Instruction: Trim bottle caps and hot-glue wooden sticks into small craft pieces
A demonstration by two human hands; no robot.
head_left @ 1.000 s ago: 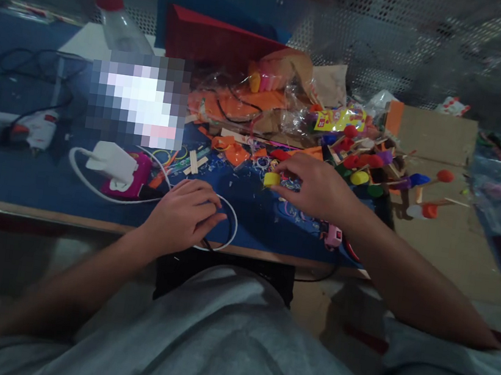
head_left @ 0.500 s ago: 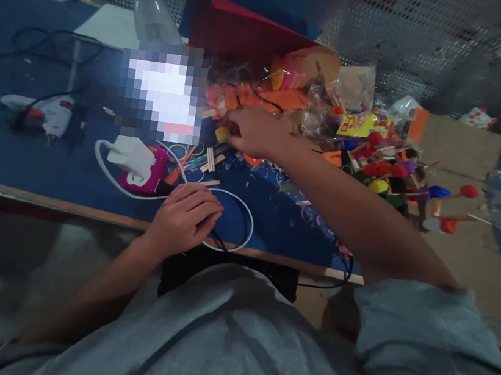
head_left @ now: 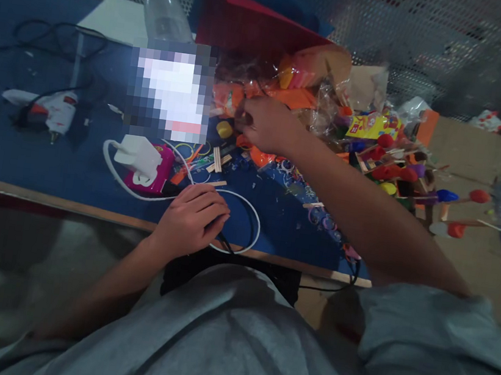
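My right hand point(head_left: 268, 125) reaches across the cluttered middle of the table with its fingers curled beside orange packaging point(head_left: 228, 98). Whatever they hold, if anything, is hidden. A small yellow cap-like piece point(head_left: 224, 129) lies just left of its fingertips, apart from them. My left hand point(head_left: 193, 217) rests palm down near the table's front edge, its fingers loosely bent and lying together, with nothing visible in it. A white cable point(head_left: 254, 212) loops beside it. Just beyond are a white charger point(head_left: 137, 157) in a magenta power block point(head_left: 163, 170) and several wooden sticks point(head_left: 218, 160).
A glue gun point(head_left: 59, 113) lies at left on the blue table point(head_left: 15, 150). A clear bottle with a red cap point(head_left: 165, 13) stands behind a bright pixelated patch. At right, painted spoon-like sticks point(head_left: 418, 179), a yellow packet point(head_left: 373, 127) and cardboard point(head_left: 472, 146) crowd together.
My right hand has drawn slightly away from the yellow piece, which now shows more fully. My left hand stays resting near the edge. The whole view has shifted a little.
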